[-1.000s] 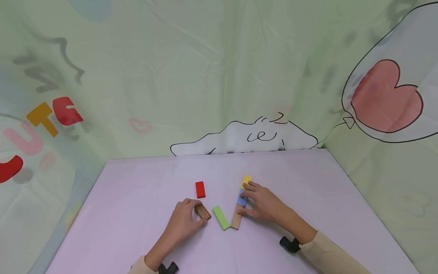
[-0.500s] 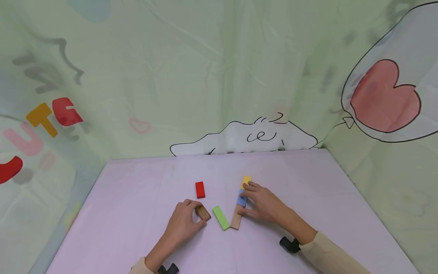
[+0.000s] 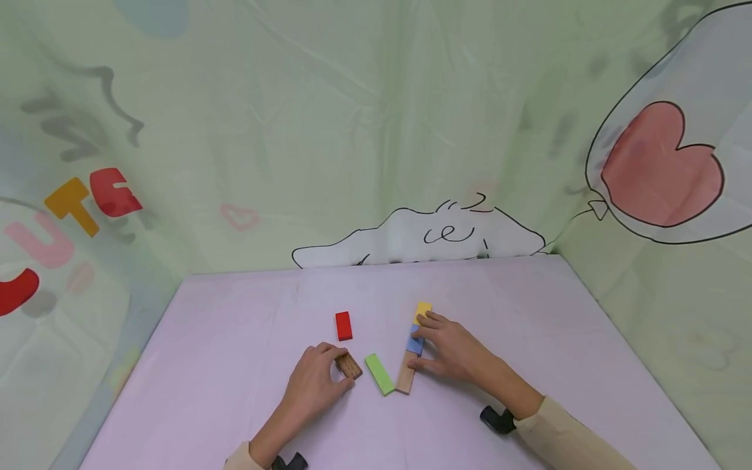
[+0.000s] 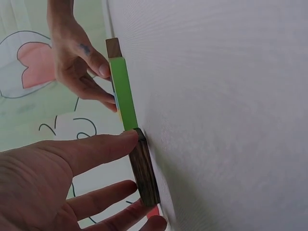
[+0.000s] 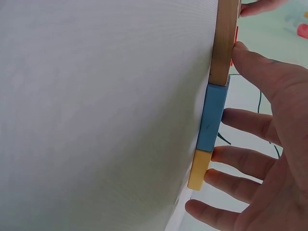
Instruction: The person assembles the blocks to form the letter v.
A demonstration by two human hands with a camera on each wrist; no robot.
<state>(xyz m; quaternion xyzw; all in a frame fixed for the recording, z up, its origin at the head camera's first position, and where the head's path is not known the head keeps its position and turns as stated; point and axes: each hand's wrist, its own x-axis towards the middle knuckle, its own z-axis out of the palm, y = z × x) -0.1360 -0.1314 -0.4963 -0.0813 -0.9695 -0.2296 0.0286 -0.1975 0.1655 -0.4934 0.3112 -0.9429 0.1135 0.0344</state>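
Note:
My left hand (image 3: 314, 380) pinches a dark brown wooden block (image 4: 143, 168) at its two ends, thumb at the near end and fingers at the far one. On the right, a tan wooden block (image 3: 405, 376), a blue block (image 5: 211, 118) and a yellow block (image 5: 199, 171) lie end to end in a slanted row. Along this row rests my right hand (image 3: 455, 349), fingers spread, the thumb on the tan block and fingertips along the blue and yellow ones. Between the hands a green block (image 3: 380, 375) lies slanted, its near end meeting the tan block's near end.
A red block (image 3: 344, 326) lies just beyond the brown one. All the blocks are on a pale lilac table (image 3: 235, 313). A printed green curtain (image 3: 352, 130) rises behind the table's far edge and at its sides.

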